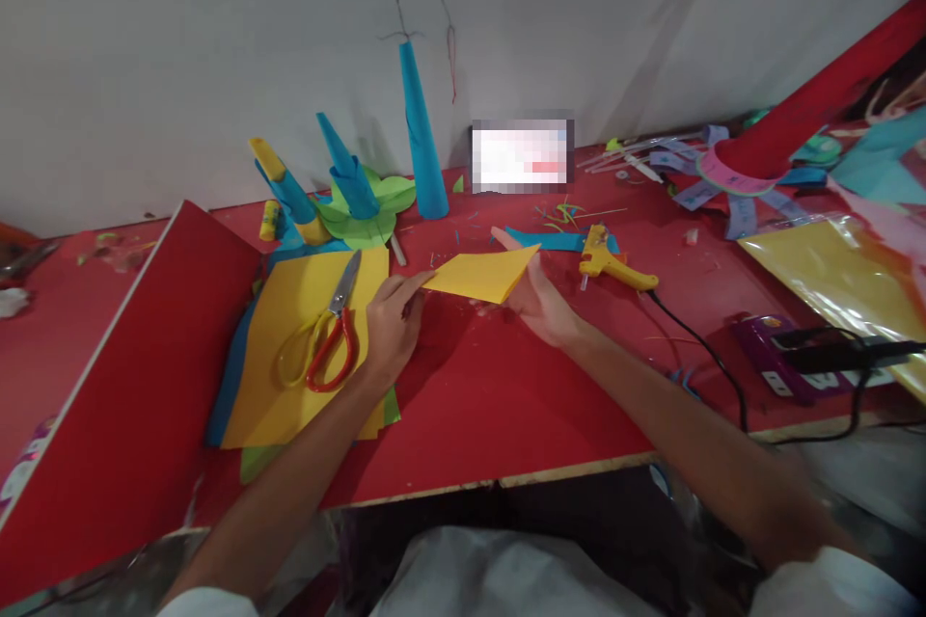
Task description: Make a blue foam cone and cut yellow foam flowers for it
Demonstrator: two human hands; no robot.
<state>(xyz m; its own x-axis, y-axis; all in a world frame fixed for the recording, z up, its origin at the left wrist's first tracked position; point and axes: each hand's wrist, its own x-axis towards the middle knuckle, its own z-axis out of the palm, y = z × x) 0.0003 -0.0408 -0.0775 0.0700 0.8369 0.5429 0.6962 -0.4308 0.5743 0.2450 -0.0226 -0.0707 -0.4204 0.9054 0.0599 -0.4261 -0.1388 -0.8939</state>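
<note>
A folded piece of yellow paper is held just above the red table, between my two hands. My left hand pinches its left end with closed fingers. At its right end, my right hand grips the fold, the fingers partly hidden behind the paper. Left of my left hand, scissors with one red and one yellow handle loop rest on a stack of yellow sheets. A yellow glue gun lies to the right of my right hand, near a blue paper strip.
Blue paper cones stand along the wall, one on green paper petals. A red board leans up at the left. A red cone, a purple box and a black cable are at the right.
</note>
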